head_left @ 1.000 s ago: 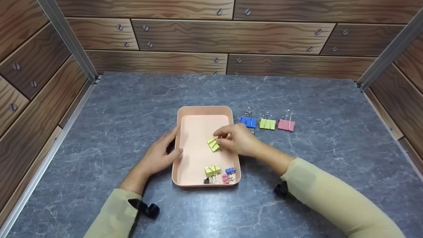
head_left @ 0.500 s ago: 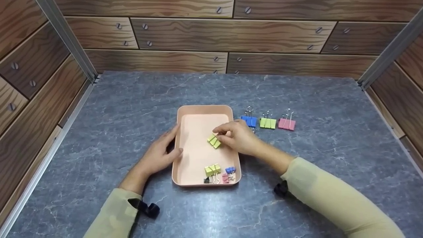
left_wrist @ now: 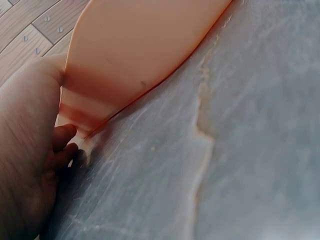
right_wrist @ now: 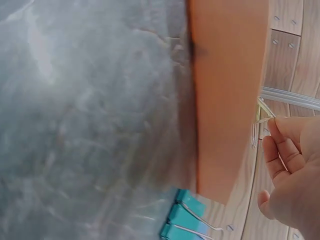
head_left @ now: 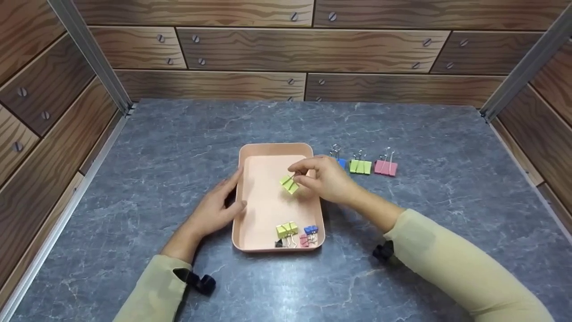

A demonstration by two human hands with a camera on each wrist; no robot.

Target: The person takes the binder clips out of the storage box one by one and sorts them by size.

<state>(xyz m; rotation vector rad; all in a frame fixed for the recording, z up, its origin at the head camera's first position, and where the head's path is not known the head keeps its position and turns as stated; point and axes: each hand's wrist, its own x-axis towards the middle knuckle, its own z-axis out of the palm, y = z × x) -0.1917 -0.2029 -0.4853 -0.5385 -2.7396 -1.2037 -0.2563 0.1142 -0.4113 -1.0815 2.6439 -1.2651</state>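
Observation:
A shallow peach tray (head_left: pixel 263 201) stands on the table in the head view. My left hand (head_left: pixel 216 208) grips its left wall, thumb over the rim and fingers outside. Over the tray's right half, my right hand (head_left: pixel 328 179) pinches a yellow-green binder clip (head_left: pixel 289 184) by its wire handle, the clip hanging tilted above the floor of the tray. In the tray's near right corner lie a larger yellow-green clip (head_left: pixel 287 230), a blue clip (head_left: pixel 311 229), a pink clip (head_left: pixel 304 240) and a black clip (head_left: pixel 279 243). The right wrist view shows the pinched handle edge-on.
Right of the tray stand a blue binder clip (head_left: pixel 342 163), partly hidden by my right hand, a yellow-green one (head_left: pixel 360 167) and a pink one (head_left: pixel 385 167). A teal clip (right_wrist: pixel 185 215) shows beside the tray in the right wrist view. Wood-patterned walls enclose the table.
My right hand has risen a little and moved slightly toward the far side with the yellow-green clip. It now covers more of the blue clip. The left hand and tray have stayed put.

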